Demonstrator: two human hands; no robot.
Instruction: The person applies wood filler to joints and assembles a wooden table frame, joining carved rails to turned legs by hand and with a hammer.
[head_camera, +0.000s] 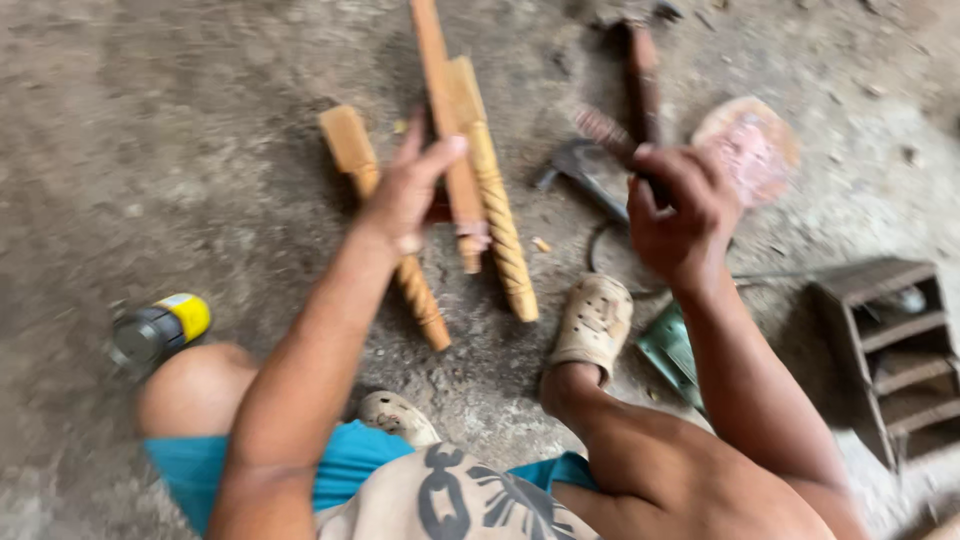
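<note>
Above the floor, left hand (408, 190) grasping a wooden spindle (450, 130), right hand (680, 210) clenched (contents blurred).

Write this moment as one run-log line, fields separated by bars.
left hand: grips flat wooden stick | right hand: grips dark tool handle | ground: two twisted wooden spindles, hammer, yellow-capped can

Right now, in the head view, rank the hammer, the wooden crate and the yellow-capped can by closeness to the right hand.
1. Hammer, just left of the right hand.
2. Wooden crate, lower right.
3. Yellow-capped can, far left.
</note>
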